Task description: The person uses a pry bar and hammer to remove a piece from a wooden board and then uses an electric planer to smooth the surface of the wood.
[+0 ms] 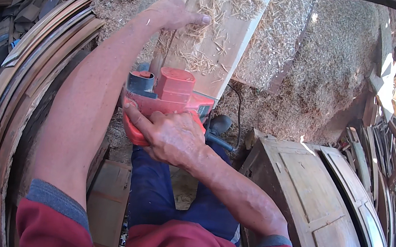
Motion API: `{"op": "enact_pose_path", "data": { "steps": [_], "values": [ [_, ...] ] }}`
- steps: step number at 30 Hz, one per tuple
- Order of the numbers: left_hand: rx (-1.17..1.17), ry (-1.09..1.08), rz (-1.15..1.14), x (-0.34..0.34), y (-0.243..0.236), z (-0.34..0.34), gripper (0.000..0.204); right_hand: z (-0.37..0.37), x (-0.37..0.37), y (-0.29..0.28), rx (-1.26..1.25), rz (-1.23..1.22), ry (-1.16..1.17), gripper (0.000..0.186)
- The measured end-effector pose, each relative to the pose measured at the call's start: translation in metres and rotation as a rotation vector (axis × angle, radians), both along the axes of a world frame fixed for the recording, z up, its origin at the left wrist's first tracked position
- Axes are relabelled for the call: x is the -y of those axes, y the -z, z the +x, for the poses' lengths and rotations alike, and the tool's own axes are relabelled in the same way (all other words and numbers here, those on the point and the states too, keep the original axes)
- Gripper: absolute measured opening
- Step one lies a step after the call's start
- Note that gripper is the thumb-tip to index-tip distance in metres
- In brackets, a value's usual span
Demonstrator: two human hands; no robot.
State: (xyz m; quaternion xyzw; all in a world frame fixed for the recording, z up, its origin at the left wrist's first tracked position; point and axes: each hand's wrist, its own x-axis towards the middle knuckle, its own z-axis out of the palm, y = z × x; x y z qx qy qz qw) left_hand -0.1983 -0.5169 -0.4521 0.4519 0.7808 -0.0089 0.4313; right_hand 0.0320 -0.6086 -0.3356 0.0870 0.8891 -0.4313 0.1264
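Observation:
My right hand [164, 136] grips a red electric planer [172, 88] with a black round port, held at the near end of a pale wooden board [216, 48]. Curly shavings are scattered over the board. My left arm reaches forward, and my left hand [174, 15] is at the board's left side with the thumb stretched out over the wood; its fingertips are partly out of sight. A black cord [237, 125] hangs from the right of the planer.
Curved-looking stacked planks [29, 69] stand at the left, more timber offcuts [370, 157] at the right. Old panelled doors [301, 193] lean at the lower right, beside my legs. A second dusty board [275, 37] lies right of the pale one, amid heaped shavings [328, 67].

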Motion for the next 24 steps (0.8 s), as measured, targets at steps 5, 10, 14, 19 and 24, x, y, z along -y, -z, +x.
{"op": "enact_pose_path", "data": {
  "steps": [5, 10, 14, 19, 24],
  "values": [
    [-0.060, -0.024, 0.038, 0.003, -0.001, 0.002, 0.134, 0.026, -0.009, 0.000, 0.015, 0.004, 0.006, 0.092],
    [-0.068, -0.032, 0.004, 0.000, -0.018, 0.008, 0.138, 0.068, -0.030, -0.007, 0.043, 0.061, 0.002, 0.099],
    [-0.063, -0.016, -0.030, 0.000, -0.029, 0.012, 0.128, 0.104, -0.041, -0.003, -0.022, 0.107, 0.059, 0.094],
    [-0.079, 0.021, -0.036, 0.001, -0.037, 0.013, 0.120, 0.141, -0.061, -0.008, -0.033, 0.120, 0.066, 0.088],
    [-0.113, 0.018, -0.019, 0.001, -0.032, 0.012, 0.123, 0.170, -0.071, -0.006, -0.029, 0.140, 0.072, 0.086]
  ]
}}
